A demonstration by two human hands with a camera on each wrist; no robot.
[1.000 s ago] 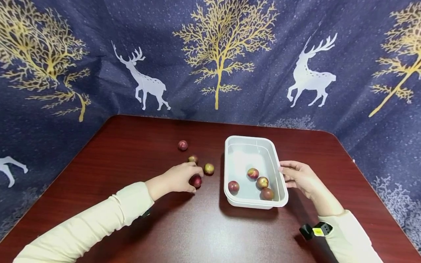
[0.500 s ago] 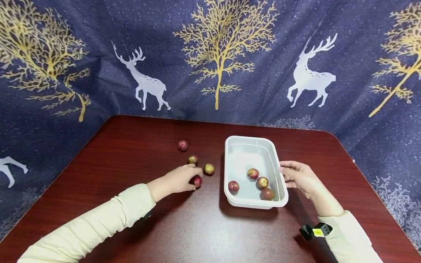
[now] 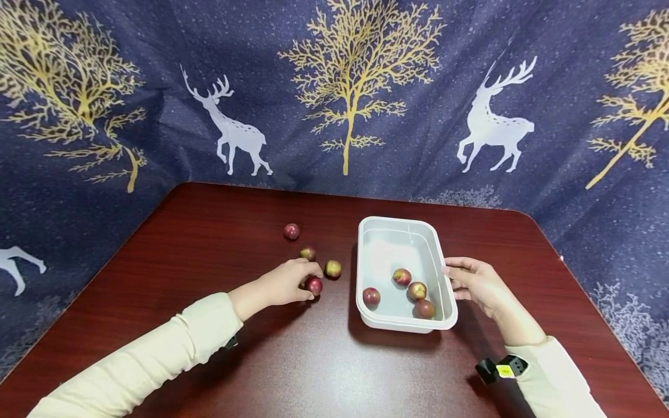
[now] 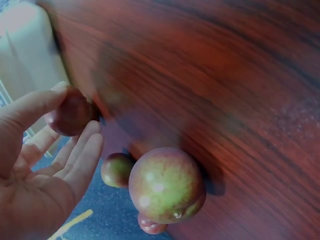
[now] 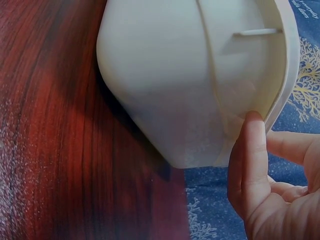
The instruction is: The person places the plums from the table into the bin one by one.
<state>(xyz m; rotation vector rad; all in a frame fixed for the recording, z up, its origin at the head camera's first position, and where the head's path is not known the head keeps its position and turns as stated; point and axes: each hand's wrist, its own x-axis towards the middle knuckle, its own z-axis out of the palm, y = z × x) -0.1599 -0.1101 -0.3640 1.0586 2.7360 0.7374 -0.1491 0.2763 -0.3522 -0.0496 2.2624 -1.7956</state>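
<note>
My left hand (image 3: pixel 287 283) pinches a dark red plum (image 3: pixel 314 285) between thumb and fingers, low over the table. In the left wrist view this held plum (image 4: pixel 72 112) sits at the fingertips, the palm otherwise bare. Just beyond that hand lie a green-red plum (image 3: pixel 308 253), a yellowish-green plum (image 3: pixel 333 269) and, farther back, a red plum (image 3: pixel 291 231). My right hand (image 3: pixel 481 284) grips the right rim of a white plastic container (image 3: pixel 384 232), thumb at the rim and fingers beneath it against the outer wall (image 5: pixel 160 90). Several plums (image 3: pixel 417 291) lie inside, toward its near end.
A glossy reddish-brown table (image 3: pixel 225 232) carries everything. Behind it hangs a dark blue cloth (image 3: pixel 303 157) printed with golden trees and white deer. A black device (image 3: pixel 502 368) is strapped to the right wrist.
The left hand's plum has shifted very slightly, showing a little more between the fingers. The right hand and container stay in place.
</note>
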